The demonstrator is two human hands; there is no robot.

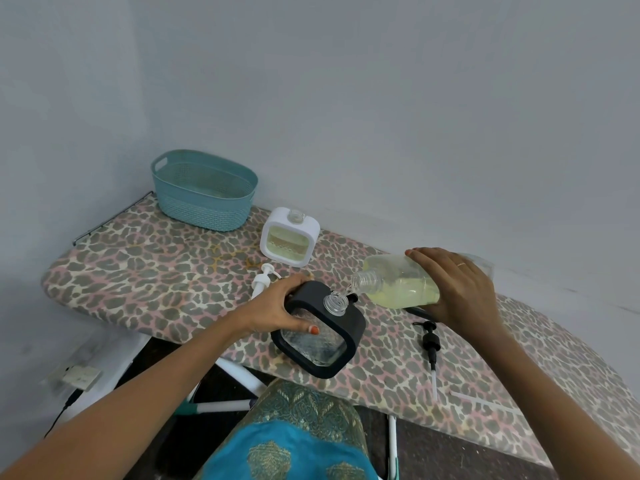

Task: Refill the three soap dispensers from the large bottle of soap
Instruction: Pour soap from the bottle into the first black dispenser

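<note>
The right hand (457, 289) is wrapped around the large bottle of soap (398, 284), which lies almost flat on its side in the air, with its long way running left to right. Its open mouth points left and sits just beside and a bit above the clear neck of the black dispenser (320, 332). A thin clear stream seems to run from the bottle's mouth toward that neck, but it is small and hard to see. The left hand (280, 306) grips the black dispenser by its top left corner and holds it tipped, so the neck leans toward the bottle. The black dispenser looks nearly empty inside. It sits at the near edge of the ironing board (145, 271), between the two hands, with the left hand on it and the right hand off to its right. What matters most is keeping the bottle's mouth right over that small neck, or soap could spill on the board. The white dispenser (290, 237) stands farther back with yellow soap in it and no pump on. A white pump (264, 277) lies near the left hand, and a black pump (430, 344) lies to the right of the black dispenser. I cannot see a third dispenser. A teal basket (204, 190) sits far left.
</note>
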